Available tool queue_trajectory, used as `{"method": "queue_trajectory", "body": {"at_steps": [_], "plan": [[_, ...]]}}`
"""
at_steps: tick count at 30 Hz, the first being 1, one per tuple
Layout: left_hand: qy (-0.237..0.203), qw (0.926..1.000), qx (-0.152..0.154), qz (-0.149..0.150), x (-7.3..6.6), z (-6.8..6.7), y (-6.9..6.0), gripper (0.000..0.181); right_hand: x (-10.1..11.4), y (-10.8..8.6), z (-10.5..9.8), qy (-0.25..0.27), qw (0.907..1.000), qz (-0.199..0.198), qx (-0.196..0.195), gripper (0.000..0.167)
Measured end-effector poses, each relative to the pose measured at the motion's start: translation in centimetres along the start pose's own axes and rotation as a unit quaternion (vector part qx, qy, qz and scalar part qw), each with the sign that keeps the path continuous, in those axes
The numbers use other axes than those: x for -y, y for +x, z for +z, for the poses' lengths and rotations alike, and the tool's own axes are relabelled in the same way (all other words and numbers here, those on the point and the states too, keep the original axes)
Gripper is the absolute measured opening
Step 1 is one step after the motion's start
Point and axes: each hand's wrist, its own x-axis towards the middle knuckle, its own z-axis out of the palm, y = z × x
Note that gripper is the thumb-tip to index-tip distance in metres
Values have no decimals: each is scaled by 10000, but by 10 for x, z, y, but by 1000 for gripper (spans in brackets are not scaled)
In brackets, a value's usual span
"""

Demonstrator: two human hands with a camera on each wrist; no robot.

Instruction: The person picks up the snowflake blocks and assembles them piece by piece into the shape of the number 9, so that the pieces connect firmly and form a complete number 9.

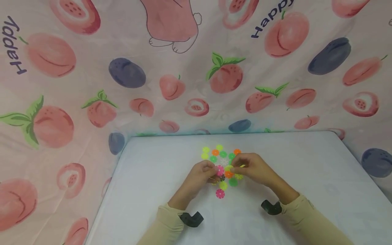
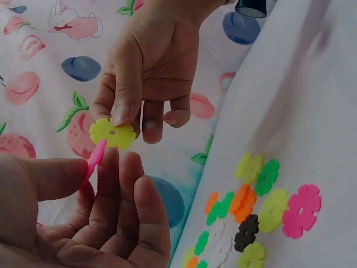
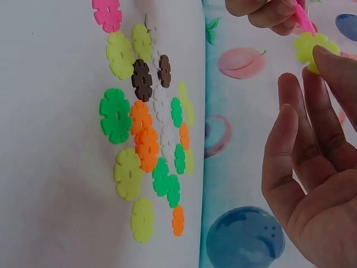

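Note:
My left hand (image 1: 198, 177) pinches a pink notched disc (image 1: 219, 170) between thumb and forefinger; the left wrist view shows that pink disc (image 2: 96, 159) edge-on. Between thumb and forefinger my right hand (image 1: 255, 169) holds a yellow notched disc, clear in the left wrist view (image 2: 112, 134) and the right wrist view. The two discs meet or nearly meet at their edges, the pink one standing roughly crosswise to the yellow; whether they are joined I cannot tell. The other fingers of both hands are loosely bent.
Below and around the hands, loose discs lie on the white table (image 1: 137, 204): a pink one (image 3: 107, 13), a large green one (image 3: 116, 116), a dark brown one (image 3: 142, 81), and several yellow, orange and white ones. Behind the table's far edge hangs a fruit-printed cloth (image 1: 183, 68).

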Motion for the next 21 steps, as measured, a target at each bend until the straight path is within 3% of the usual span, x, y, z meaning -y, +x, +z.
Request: {"method": "queue_trajectory", "body": {"at_steps": [8,16,21], "plan": [[93,9999,-36,-19,2,2,0,16,7,-3,3,-408,9986,-236,-231,10],[772,9962,-77,390,-2,5,-5,18,11,-7,9,-838,9893,-1040,-589,18],[906,9937,-332,564,-6,9,-10,16,11,-10,11,-924,9822,-1465,-733,19]]}}
